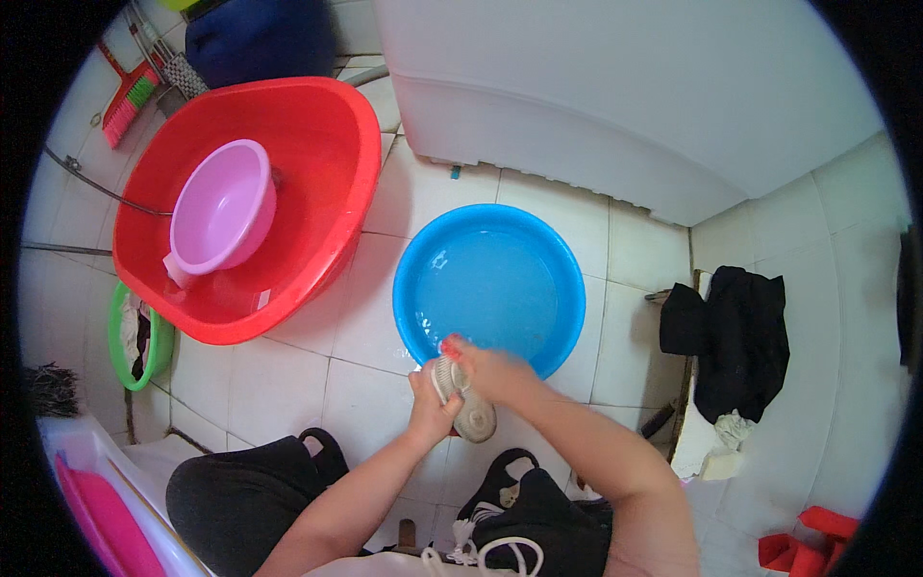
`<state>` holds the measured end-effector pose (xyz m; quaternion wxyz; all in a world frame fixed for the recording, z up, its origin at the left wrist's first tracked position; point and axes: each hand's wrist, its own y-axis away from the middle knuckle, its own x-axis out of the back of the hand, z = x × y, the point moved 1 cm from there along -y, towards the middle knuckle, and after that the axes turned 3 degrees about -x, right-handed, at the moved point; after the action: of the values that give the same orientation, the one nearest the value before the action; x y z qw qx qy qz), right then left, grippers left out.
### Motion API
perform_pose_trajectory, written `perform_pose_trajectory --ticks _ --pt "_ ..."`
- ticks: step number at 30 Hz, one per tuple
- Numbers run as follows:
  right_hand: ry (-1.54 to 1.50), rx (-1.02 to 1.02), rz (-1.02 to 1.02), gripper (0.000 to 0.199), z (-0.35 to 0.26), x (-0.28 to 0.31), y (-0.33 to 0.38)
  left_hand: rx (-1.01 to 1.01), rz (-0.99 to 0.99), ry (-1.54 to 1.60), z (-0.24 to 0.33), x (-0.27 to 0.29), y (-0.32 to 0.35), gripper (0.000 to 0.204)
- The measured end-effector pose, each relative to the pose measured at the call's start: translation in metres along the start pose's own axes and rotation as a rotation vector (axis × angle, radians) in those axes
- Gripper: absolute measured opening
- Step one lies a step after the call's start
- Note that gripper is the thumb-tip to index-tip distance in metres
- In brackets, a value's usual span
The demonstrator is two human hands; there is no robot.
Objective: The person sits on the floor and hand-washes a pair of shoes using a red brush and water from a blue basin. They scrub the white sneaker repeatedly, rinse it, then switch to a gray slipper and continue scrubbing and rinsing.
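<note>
Just in front of the blue basin (404,332), a pale shoe (473,415) is held with its ridged sole facing up. My left hand (429,409) grips it from the left side, with the thumb lying across the sole. Over the far end of the shoe, my right hand (492,373) is closed and partly smeared by motion. A small red patch shows at its fingertips, too blurred to name. The basin holds water, and the shoe is at its near rim.
At the left, a large red tub (332,144) holds a pink basin (221,207); a green basin (162,351) with cloth sits below. Black clothing (740,341) lies on a ledge at the right. A white appliance (615,87) stands at the back.
</note>
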<state>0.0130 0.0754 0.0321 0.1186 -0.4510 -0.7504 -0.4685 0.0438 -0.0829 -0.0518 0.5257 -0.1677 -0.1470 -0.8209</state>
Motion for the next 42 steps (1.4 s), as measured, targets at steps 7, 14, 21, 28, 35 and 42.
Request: perform_pose_trajectory --ticks 7,14,21,28,35,42 --pt "-0.078 0.049 0.053 0.034 0.007 0.0 -0.002 -0.067 -0.031 -0.067 0.003 -0.001 -0.006 0.064" --pt "-0.237 -0.122 0.186 0.034 0.001 -0.001 0.006 -0.091 -0.056 -0.084 0.001 0.001 -0.004 0.069" --pt "-0.08 -0.101 0.217 0.04 0.023 -0.008 0.0 0.045 0.038 -0.005 0.005 -0.001 -0.003 0.062" --pt "-0.179 0.125 0.325 0.042 0.001 -0.031 0.006 0.144 0.366 0.129 -0.012 0.016 -0.027 0.044" --pt "-0.091 -0.026 0.013 0.054 -0.004 -0.029 0.005 0.222 0.425 0.09 -0.015 0.003 -0.031 0.036" --pt "-0.392 -0.383 -0.053 0.061 0.006 -0.028 -0.003 0.21 0.464 0.141 -0.03 -0.006 -0.032 0.034"
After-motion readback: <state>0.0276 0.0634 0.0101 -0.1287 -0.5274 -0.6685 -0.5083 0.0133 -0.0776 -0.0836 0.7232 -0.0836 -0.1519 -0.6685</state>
